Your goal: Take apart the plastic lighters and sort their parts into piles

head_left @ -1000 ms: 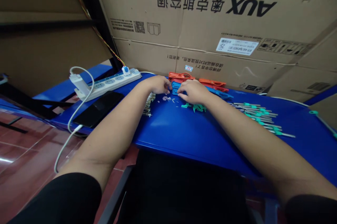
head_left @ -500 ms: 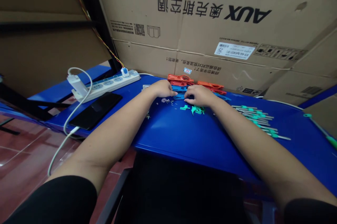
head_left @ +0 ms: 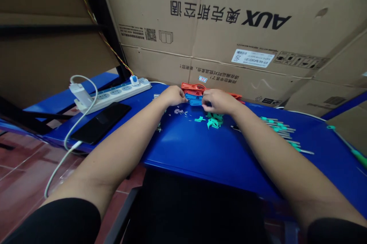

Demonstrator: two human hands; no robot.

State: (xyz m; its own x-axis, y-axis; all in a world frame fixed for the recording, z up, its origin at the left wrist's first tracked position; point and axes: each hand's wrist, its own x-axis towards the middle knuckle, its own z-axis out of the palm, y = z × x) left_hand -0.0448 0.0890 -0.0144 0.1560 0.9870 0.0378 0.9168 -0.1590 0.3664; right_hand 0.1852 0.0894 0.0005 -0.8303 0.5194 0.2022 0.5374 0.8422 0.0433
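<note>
My left hand (head_left: 173, 96) is at the left ends of the blue plastic parts (head_left: 196, 101), its fingers pinched together; anything between them is too small to make out. Over the right part of the same blue pieces is my right hand (head_left: 217, 100), fingers curled down onto them. Behind the blue parts lie orange plastic parts (head_left: 192, 87). Small pale bits (head_left: 179, 111) lie just in front of my left hand. Nearer to me than my right hand is a little heap of green pieces (head_left: 214, 120).
Metal rods with green parts (head_left: 282, 129) lie to the right on the blue table (head_left: 183, 152). To the left are a black phone (head_left: 101, 122) and a white power strip (head_left: 114, 93) with cables. A large cardboard sheet (head_left: 218, 37) stands behind.
The view has shifted slightly. My right hand has moved a little over the blue parts and covers more of them on the right; my left hand has stayed near their left ends.
</note>
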